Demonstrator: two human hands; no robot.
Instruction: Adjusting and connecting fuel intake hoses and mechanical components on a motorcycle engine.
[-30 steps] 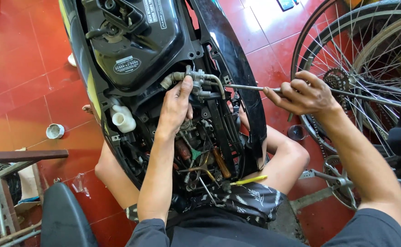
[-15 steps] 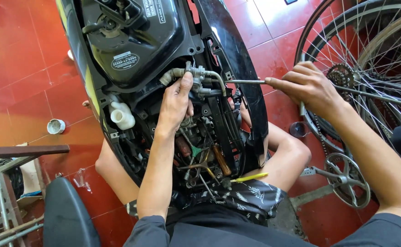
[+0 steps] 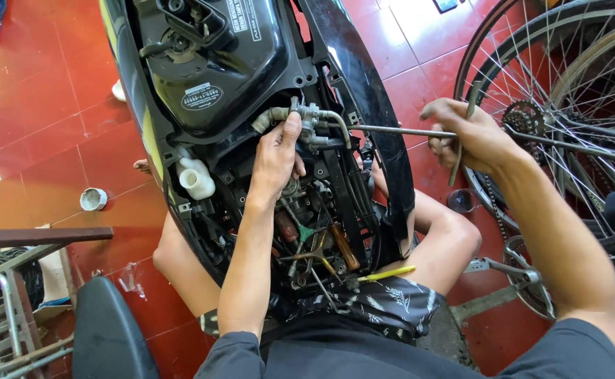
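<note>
- A long thin grey metal T-handle wrench [image 3: 398,130] is being held at the centre right of the frame by the right hand [image 3: 470,135], whose fingers are being kept clamped around its cross handle.
- The shaft is being laid almost level, its long axis running left to right, with the tip pointing left at a small silver metal carburettor [image 3: 307,118] in the upper middle.
- The carburettor is being touched by the left hand [image 3: 277,156], lying just below it; the thumb and fingers are being pressed together against its body.
- A white oval label [image 3: 202,96] is being shown on the black plastic motorbike housing [image 3: 209,63] at the upper left, and a white rectangular label [image 3: 241,15] sits near the top edge.
- A spoked bicycle wheel [image 3: 567,77] is being seen behind the right hand.
</note>
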